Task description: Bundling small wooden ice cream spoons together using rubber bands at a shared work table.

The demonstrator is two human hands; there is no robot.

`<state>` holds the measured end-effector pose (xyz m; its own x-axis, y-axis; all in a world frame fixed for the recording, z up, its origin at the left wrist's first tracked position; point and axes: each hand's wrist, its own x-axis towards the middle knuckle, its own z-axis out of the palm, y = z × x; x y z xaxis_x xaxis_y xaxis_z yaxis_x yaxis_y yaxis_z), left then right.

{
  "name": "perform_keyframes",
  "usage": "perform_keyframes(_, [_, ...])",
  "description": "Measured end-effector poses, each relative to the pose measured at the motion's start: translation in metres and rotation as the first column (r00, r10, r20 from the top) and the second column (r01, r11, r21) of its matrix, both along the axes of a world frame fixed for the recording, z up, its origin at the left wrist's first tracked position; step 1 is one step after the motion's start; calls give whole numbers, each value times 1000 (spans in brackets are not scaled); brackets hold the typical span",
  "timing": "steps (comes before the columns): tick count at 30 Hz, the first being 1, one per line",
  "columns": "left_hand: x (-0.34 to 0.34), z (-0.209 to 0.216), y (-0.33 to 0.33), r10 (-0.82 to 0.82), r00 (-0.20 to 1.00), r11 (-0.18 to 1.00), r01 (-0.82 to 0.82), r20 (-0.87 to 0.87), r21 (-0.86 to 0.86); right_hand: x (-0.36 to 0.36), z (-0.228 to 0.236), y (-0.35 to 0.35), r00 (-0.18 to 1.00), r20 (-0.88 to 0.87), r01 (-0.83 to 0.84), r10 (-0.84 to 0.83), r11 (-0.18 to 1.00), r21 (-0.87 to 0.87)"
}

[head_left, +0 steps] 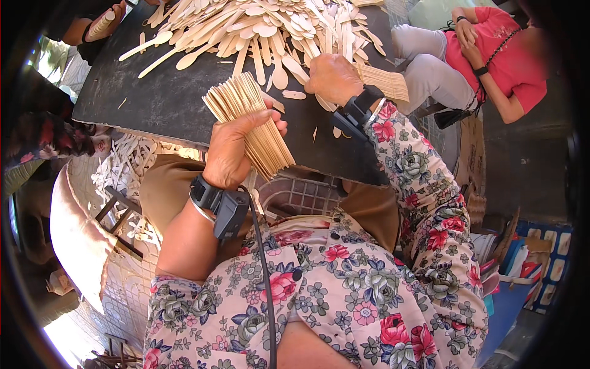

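In my left hand [236, 147] is a thick stack of flat wooden spoons [261, 132], gripped upright with the fingers and thumb wrapped round it and the edges fanned at the top. My right hand [335, 79] is at the near side of a loose pile of wooden spoons [258, 24]. Its fingers are curled closed over a spoon [324, 103] at the pile's edge; the fingertips are partly hidden. Beside the right wrist lies a neat bundle of spoons [384, 83], edges lined up.
The pile rests on a dark tabletop [147, 92] with a worn near edge. Left of my legs, a big sack [80, 227] holds wooden pieces [126, 163]. A seated person in a red shirt [491, 43] is at the right; another person's hand [104, 24] holds spoons at the far left.
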<state>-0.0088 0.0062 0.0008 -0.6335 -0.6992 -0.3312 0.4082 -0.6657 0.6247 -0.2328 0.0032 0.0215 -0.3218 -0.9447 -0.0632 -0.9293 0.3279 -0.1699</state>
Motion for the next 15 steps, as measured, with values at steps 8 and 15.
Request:
perform_keyframes(8, [2, 0, -1, 12, 1000, 1000, -12, 8, -7, -19, -13, -8, 989, 125, -93, 85, 994, 61])
perform_keyframes(15, [-2, -1, -3, -12, 1000, 1000, 12, -3, -16, -48, -56, -21, 982, -72, -168, 172, 984, 60])
